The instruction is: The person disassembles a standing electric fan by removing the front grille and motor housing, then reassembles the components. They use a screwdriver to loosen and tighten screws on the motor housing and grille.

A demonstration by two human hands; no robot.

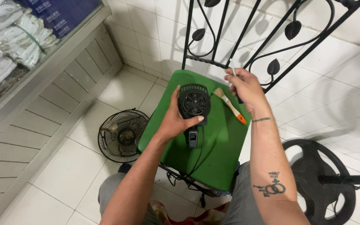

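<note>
Presently: left hand (176, 121) clasps black motor housing (193, 101) upright on green seat (217, 154), right hand (244, 85) pinches thin white-tipped tool (232, 66) above it, brush (230, 106) lying beside; steadiest handling likely means bracing the housing firmly against the seat.

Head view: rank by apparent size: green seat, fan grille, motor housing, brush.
1. Green seat
2. Fan grille, on the floor farther from the camera, so its true size is unsure
3. Motor housing, in the left hand
4. Brush
</note>
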